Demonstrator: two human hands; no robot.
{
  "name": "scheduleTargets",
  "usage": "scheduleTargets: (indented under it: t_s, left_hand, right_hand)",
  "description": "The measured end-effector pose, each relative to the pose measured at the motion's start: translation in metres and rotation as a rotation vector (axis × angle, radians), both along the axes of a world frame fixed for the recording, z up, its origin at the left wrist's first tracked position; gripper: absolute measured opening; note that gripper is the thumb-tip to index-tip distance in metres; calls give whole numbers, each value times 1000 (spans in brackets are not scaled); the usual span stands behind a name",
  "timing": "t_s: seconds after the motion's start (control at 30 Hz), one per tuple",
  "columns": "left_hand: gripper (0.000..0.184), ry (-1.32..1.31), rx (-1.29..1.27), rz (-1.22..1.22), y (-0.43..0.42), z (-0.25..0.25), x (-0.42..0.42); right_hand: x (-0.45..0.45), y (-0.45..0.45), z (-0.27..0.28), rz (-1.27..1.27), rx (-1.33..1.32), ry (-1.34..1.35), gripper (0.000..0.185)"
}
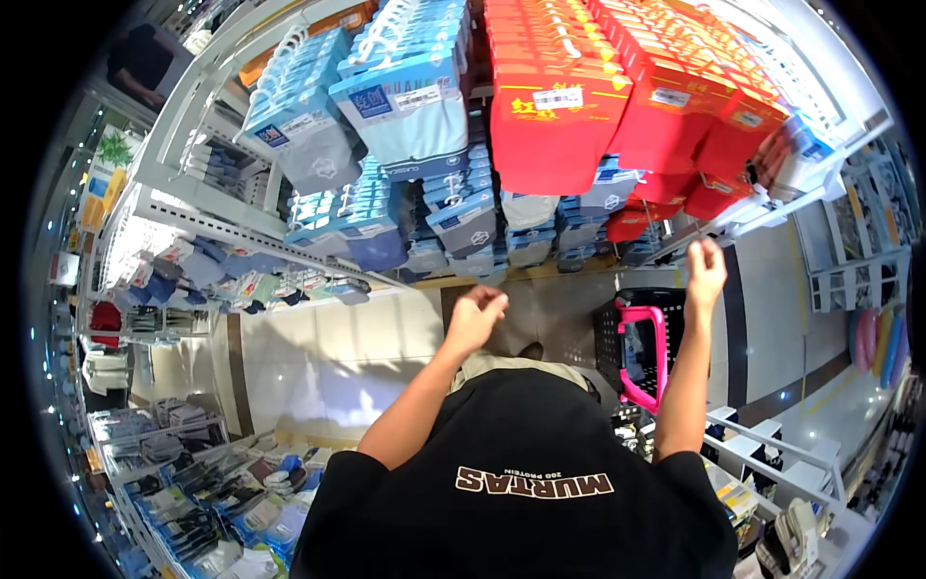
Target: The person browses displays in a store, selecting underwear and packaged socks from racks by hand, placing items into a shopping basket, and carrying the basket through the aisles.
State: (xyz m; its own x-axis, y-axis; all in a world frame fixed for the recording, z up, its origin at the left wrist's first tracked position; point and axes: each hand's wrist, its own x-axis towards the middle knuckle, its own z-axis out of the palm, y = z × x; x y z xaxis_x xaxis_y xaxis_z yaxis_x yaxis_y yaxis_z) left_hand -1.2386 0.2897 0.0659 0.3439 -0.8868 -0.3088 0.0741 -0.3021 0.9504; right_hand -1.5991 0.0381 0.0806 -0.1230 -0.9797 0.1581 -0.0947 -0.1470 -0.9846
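My left hand point(476, 316) is raised in front of my black shirt, fingers curled together, with nothing visible in it. Farther right, my right hand point(706, 267) is lifted above a black basket point(610, 338) with a pink handle point(663, 362); its fingers are bent inward and no item shows in them. Ahead of both hands hang rows of packaged goods: red packs point(550, 145) in the middle and right, light blue and grey packs point(410, 130) to the left. Neither hand touches a pack.
A white rack point(246, 227) runs along the left, with more small packs below. Low bins of packaged goods point(260, 502) stand at the lower left, and white shelving point(772, 454) at the lower right. Another person point(140, 68) is partly visible at the upper left.
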Motion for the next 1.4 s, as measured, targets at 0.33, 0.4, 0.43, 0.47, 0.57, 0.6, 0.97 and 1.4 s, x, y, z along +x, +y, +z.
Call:
scheduleTargets:
  t_s: [0.33, 0.4, 0.43, 0.47, 0.57, 0.6, 0.97, 1.4]
  left_hand:
    - [45, -650, -259, 501, -47, -28, 102]
    - [46, -770, -339, 426, -60, -28, 108]
    - [45, -652, -282, 371, -64, -24, 108]
    - [44, -534, -222, 318, -66, -20, 109]
    - [36, -246, -194, 238, -68, -12, 99]
    - [32, -162, -208, 220, -67, -11, 94]
    - [31, 324, -196, 137, -23, 32, 40]
    - [40, 639, -2, -185, -19, 34, -67]
  right_hand:
    - [2, 109, -35, 145, 244, 669, 33]
    - [1, 104, -45, 163, 249, 650, 32]
    - [1, 103, -48, 172, 258, 637, 32]
    - [0, 102, -51, 185, 268, 625, 32]
    - [3, 105, -50, 190, 189, 709, 32]
    - [5, 106, -48, 189, 192, 721, 32]
    - [40, 126, -11, 119, 158, 210, 23]
    - [123, 138, 44, 343, 262, -375, 63]
